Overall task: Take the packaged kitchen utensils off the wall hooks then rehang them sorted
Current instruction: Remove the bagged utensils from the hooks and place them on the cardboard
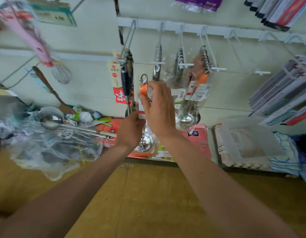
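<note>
**Q:** What is being handled, and where is it?

**A:** A packaged ladle (143,90) with an orange handle, held upright in front of the wall, just below the white hooks (160,48). The right hand (159,107) has its fingers curled round the top of the handle. The left hand (131,129) pinches the wrapper lower down, near the label. The bowl hangs between the wrists.

**Q:** Which step is this?

**A:** Probably rehanging, though blur makes it hard to be sure. A pile of wrapped utensils (51,134) lies on the table (148,194). Similar orange-handled ladles (202,78) already hang together on a hook to the right.

**Q:** What does the next move need?

**A:** Lifting the ladle's metal loop (143,79) to that hook's tip, then threading it on without knocking off its neighbours.
</note>
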`<state>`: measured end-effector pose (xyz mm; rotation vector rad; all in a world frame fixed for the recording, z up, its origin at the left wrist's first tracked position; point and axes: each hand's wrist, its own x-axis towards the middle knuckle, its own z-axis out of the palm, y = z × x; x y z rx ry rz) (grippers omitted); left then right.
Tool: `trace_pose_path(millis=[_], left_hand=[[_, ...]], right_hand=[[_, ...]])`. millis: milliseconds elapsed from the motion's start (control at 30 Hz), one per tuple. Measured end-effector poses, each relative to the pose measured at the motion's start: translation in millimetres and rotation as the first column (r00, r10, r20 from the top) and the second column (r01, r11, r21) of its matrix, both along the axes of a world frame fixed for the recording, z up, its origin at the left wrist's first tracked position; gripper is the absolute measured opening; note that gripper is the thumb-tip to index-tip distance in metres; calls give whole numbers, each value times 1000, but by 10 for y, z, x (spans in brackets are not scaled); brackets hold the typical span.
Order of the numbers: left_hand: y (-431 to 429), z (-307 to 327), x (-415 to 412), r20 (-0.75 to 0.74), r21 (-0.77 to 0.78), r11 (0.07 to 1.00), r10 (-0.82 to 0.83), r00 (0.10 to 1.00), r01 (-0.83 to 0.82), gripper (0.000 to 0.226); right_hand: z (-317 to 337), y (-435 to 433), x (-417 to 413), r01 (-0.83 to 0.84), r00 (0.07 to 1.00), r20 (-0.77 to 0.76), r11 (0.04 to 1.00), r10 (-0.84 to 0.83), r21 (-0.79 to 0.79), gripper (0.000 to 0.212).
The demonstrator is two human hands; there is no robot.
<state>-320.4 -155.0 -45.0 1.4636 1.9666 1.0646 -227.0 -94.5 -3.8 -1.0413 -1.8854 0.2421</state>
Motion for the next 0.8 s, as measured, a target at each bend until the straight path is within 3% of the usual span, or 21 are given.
trace_pose_path(millis=[133, 367, 500, 600, 800], left_hand=[[-135, 28, -302, -50, -9, 995, 104, 993, -104, 16], [-459, -62, -922, -64, -41, 968, 246, 967, -249, 10], [-724, -54, -1258, -70, -27, 944, 328, 942, -330, 25], [-981, -90, -1548, -35, -14, 928, 371, 928, -371, 9], [-1471, -182, -2153, -81, -31, 865, 496, 864, -500, 8]], right_hand=[[2, -95, -369, -62, 998, -27, 998, 62, 1, 29], [13, -337, -1036, -218, 976, -38, 973, 216, -77, 30], [-4, -536, -1445, -309, 951, -17, 945, 309, -108, 31], [-25, -730, -1787, -380, 924, -14, 916, 381, -127, 31], [-107, -1140, -2475, -510, 859, -20, 852, 511, -117, 30]])
